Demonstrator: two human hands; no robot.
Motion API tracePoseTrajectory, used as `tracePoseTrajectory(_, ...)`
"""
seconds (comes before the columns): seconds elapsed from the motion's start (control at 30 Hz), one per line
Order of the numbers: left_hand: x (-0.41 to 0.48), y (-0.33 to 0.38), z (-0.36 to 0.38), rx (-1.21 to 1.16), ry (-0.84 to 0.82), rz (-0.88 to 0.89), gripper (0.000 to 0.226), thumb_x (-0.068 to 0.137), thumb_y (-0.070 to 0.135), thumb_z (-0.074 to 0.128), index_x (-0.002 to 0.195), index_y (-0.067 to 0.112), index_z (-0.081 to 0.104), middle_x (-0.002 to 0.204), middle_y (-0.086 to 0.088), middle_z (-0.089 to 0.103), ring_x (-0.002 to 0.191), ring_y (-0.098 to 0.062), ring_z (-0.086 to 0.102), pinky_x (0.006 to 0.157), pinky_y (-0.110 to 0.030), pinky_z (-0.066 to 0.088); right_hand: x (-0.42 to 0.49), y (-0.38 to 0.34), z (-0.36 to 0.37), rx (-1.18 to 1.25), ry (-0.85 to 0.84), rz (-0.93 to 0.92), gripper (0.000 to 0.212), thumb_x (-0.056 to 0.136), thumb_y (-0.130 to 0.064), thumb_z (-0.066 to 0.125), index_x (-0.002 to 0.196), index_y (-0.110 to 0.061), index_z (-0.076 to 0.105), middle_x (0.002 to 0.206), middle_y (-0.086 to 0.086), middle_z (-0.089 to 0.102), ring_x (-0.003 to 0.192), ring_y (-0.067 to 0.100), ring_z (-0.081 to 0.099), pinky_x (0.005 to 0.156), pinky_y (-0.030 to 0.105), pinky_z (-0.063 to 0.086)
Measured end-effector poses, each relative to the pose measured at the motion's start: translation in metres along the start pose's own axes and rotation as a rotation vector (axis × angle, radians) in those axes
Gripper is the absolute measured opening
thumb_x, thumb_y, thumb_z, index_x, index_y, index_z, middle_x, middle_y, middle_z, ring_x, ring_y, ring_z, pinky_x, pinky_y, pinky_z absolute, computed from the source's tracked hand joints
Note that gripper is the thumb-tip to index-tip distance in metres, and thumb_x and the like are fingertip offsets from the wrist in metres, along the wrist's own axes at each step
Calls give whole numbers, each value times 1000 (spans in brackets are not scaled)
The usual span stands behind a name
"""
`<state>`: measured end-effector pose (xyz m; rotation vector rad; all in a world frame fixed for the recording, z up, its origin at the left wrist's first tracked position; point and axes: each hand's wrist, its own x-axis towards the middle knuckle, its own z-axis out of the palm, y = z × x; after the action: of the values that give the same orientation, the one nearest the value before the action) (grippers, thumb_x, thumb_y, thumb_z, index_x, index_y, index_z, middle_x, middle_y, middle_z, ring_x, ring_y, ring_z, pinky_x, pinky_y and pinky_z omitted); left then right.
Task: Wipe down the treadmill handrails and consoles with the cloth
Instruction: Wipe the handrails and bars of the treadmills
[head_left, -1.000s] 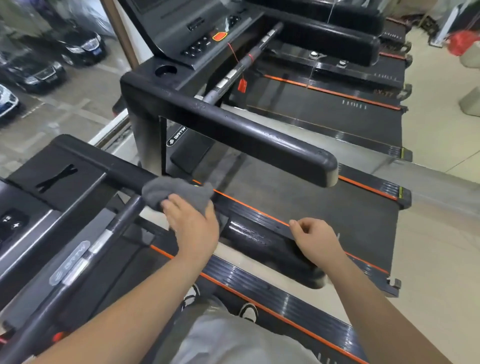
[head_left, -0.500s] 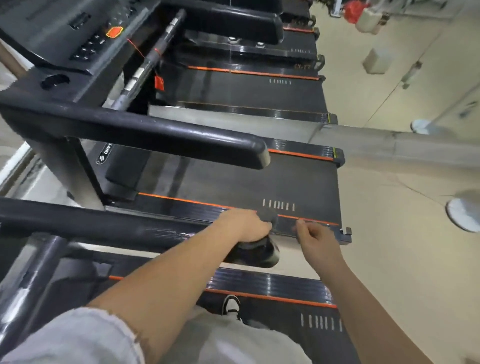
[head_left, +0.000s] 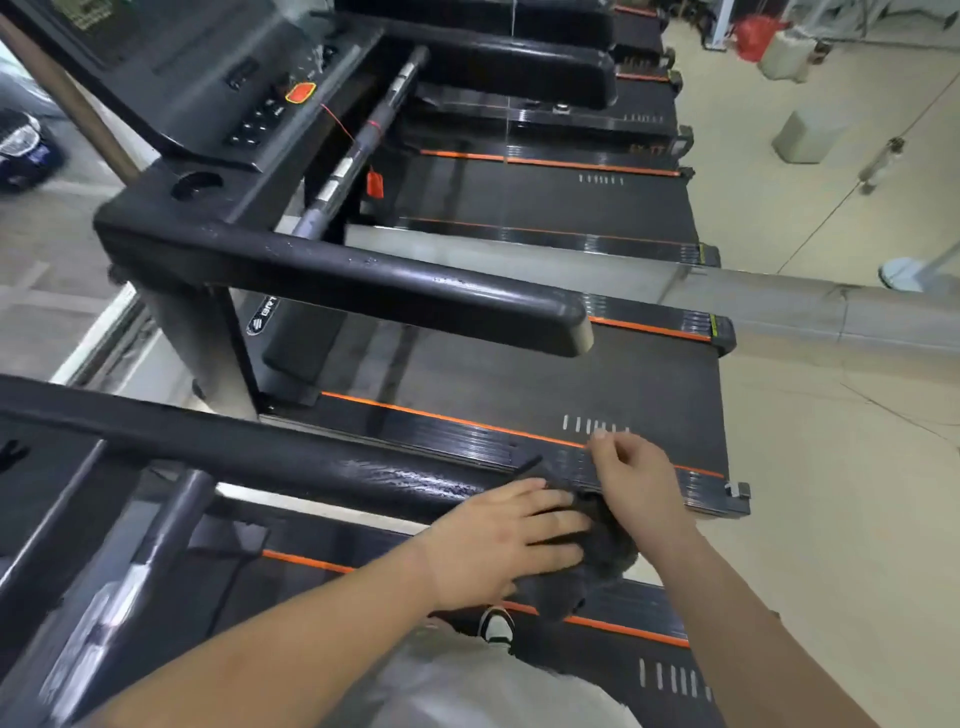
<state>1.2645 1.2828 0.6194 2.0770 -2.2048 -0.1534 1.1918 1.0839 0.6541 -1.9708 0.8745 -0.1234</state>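
Big room w/ a pale floor (head_left: 805, 467) and a row of black treadmills (head_left: 545, 218) side by side. A car (head_left: 21, 145) shows outside at the left edge. The person stands on the nearest treadmill, and one shoe (head_left: 496, 626) peeks out below.

The cloth (head_left: 602, 566) is dark grey. It sits bunched on the free end of the near handrail (head_left: 311, 462). The left hand (head_left: 498, 545) lies on top of it, grip spread, fingers straight and flat, pushing the cloth down on the rail. The right hand (head_left: 639, 478) is right next to it, at the cloth's far edge. Its fingers are curled, but I can't tell if that grip pinches the cloth or nothing.

How far along, I think: the near handrail looks shiny and streaky, like wet, along most of its length. So this rail is prob. almost done, w/ only the tip left. The next handrail (head_left: 415, 291) has little pale spots and looks dry, so prob. not wiped yet. Its console (head_left: 208, 88), w/ the orange button (head_left: 300, 93) and the red tag (head_left: 375, 184) nearby, looks untouched too. The near treadmill's own console is mostly out of view, so no idea about that one. More treadmills wait behind. Lots left, approx. the early part of the job.
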Motion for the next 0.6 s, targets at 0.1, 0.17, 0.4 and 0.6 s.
tracePoseTrajectory(0.1,-71,-28,-8,-26,125,-329,79,62,17,63,141,21,56,152,-7,48,143,-29,42,123,-48,26,0,-31,28,-100,-68,-111,46,105,-36,51,67,-9,50,57,-3,45,59,15,44,61,33,37)
tracePoseTrajectory(0.17,-119,-52,-19,-46,258,-602,71,66,21,58,137,16,60,142,-7,57,131,-27,52,121,-43,29,-2,-51,48,-147,-125,-167,44,105,-35,51,66,-14,49,57,-4,46,59,12,45,60,33,37)
tracePoseTrajectory(0.4,-153,-87,-45,8,428,-1251,17,82,28,58,94,23,68,89,-1,67,89,-31,62,88,-47,45,-16,-91,110,-311,-243,-307,30,103,-34,52,82,-19,67,83,-5,65,87,16,58,75,32,40)
tracePoseTrajectory(0.6,-107,-22,-17,-241,320,-690,65,70,31,53,133,18,60,145,-3,54,139,-27,44,124,-49,23,-25,-107,117,-275,-156,-344,19,103,-23,56,94,-15,71,89,-6,63,92,16,57,80,28,37)
